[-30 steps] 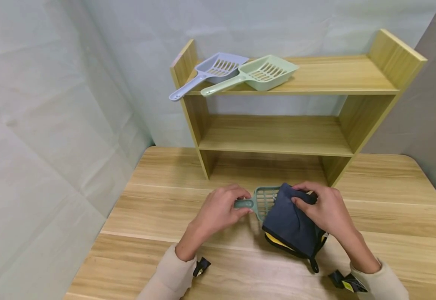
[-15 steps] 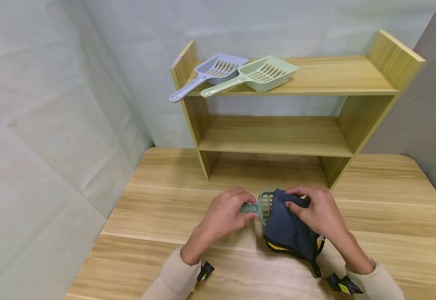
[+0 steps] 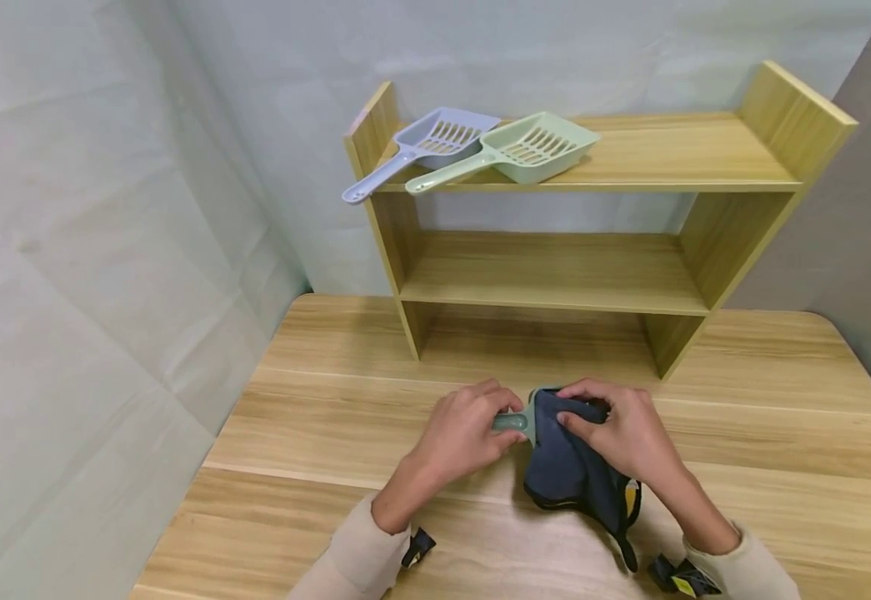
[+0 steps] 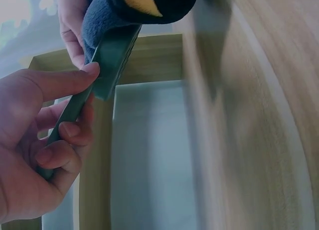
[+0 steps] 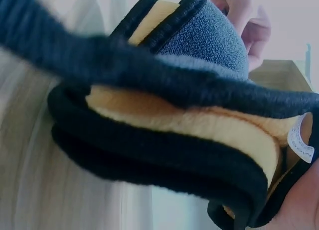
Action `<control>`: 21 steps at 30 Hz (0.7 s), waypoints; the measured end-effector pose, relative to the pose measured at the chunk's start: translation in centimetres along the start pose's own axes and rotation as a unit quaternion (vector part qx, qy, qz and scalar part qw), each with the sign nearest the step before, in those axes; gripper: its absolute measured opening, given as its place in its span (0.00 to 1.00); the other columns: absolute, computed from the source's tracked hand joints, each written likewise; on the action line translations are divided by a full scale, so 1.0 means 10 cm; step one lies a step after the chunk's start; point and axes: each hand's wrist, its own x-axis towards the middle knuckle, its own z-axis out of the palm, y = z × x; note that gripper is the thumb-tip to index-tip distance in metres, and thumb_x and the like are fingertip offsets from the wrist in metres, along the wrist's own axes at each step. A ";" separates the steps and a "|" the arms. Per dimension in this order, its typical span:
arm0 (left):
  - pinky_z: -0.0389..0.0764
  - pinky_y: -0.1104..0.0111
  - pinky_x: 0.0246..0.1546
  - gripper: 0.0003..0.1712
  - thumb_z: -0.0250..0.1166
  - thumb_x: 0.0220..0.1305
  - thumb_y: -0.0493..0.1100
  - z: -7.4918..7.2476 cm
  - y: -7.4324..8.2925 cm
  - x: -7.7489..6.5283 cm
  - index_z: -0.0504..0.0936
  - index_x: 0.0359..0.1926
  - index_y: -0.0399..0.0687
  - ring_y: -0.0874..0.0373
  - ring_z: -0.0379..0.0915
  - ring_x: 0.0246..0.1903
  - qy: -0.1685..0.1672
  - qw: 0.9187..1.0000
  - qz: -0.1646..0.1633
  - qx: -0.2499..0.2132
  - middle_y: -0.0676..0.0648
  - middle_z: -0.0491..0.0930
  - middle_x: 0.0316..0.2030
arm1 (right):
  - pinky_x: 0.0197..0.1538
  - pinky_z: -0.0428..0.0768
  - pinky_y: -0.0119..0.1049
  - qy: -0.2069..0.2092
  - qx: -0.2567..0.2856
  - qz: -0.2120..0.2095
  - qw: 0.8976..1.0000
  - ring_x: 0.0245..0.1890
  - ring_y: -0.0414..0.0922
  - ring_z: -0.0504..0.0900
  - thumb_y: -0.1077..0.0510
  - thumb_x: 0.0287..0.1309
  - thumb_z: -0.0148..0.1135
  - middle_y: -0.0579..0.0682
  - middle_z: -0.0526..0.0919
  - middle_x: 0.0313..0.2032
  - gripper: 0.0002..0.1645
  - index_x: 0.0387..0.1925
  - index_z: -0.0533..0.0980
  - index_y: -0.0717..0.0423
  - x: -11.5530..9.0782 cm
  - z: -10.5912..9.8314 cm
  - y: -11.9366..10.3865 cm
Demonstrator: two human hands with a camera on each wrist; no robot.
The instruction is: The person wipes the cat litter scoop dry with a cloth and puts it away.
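My left hand (image 3: pixel 468 429) grips a dark green litter scoop (image 3: pixel 510 422) by its handle, thumb on one face and fingers curled round the other in the left wrist view. A navy microfibre cloth (image 3: pixel 563 467) with black edging and a yellow side drapes over the scoop's head and hides nearly all of its slots. With thumb and fingers, my right hand (image 3: pixel 618 429) pinches the cloth at the scoop's head. Folded layers of the cloth (image 5: pixel 204 41) fill the right wrist view, showing a white label and hiding most of that hand.
Behind the hands stands a wooden shelf unit (image 3: pixel 555 267). On its top board lie a lavender litter scoop (image 3: pixel 435 137) and a pale green one (image 3: pixel 540 146), handles jutting past the front edge. The wooden table (image 3: pixel 315 417) extends to both sides.
My left hand has moved a little right with the scoop, while my right hand has shifted left with the cloth. The cloth now covers the scoop's slotted head almost to the handle.
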 end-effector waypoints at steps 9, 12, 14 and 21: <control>0.83 0.69 0.36 0.17 0.83 0.59 0.50 -0.01 -0.01 0.01 0.91 0.46 0.52 0.61 0.84 0.36 -0.004 1.000 -0.012 -0.015 0.53 0.88 0.40 | 0.23 0.60 0.31 0.018 -0.011 -0.011 1.000 0.14 0.30 0.55 0.63 0.56 0.81 0.52 0.94 0.44 0.15 0.45 0.91 0.48 -0.01 -0.06 -0.01; 0.82 0.69 0.36 0.15 0.84 0.59 0.47 -0.05 -0.03 0.01 0.91 0.45 0.50 0.61 0.84 0.36 -0.002 0.999 -0.024 -0.030 0.53 0.89 0.41 | 0.22 0.60 0.30 0.030 -0.028 -0.023 0.999 0.14 0.29 0.54 0.64 0.54 0.82 0.52 0.94 0.41 0.16 0.44 0.91 0.49 0.00 -0.08 0.01; 0.82 0.68 0.36 0.15 0.84 0.58 0.46 -0.08 -0.05 0.01 0.91 0.44 0.49 0.61 0.84 0.36 0.000 0.999 -0.031 -0.039 0.52 0.89 0.42 | 0.21 0.59 0.30 0.036 -0.035 -0.026 0.998 0.13 0.29 0.54 0.65 0.53 0.82 0.52 0.94 0.40 0.16 0.44 0.91 0.50 0.01 -0.11 0.03; 0.84 0.66 0.38 0.14 0.84 0.57 0.43 -0.14 -0.13 0.01 0.91 0.42 0.48 0.60 0.85 0.36 0.015 0.998 -0.037 -0.052 0.51 0.89 0.40 | 0.25 0.65 0.31 0.046 -0.039 -0.017 0.998 0.22 0.32 0.71 0.64 0.54 0.82 0.53 0.94 0.40 0.15 0.44 0.91 0.50 0.02 -0.27 0.06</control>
